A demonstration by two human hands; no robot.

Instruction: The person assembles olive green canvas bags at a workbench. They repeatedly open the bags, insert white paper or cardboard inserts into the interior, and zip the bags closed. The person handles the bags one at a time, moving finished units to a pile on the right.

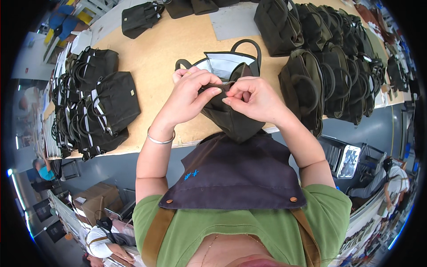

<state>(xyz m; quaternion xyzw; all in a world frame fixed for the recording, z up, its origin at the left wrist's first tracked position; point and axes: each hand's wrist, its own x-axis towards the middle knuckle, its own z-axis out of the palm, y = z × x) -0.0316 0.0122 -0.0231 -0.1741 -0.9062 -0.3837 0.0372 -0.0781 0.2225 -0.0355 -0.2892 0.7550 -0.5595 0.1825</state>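
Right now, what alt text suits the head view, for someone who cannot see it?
A person's left hand and right hand pinch at the zipper of a dark bag at a tan table. More dark bags crowd both sides.

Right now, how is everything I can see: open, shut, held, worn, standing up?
Left hand: pinching, at the zipper
Right hand: pinching, close by the left
Middle bag: held, mouth open
Zipper: at least partly undone
Raised handle: standing in a loop
Left-side bags: bunched together
Right-side bags: packed close together
Bracelet: worn
Apron: worn
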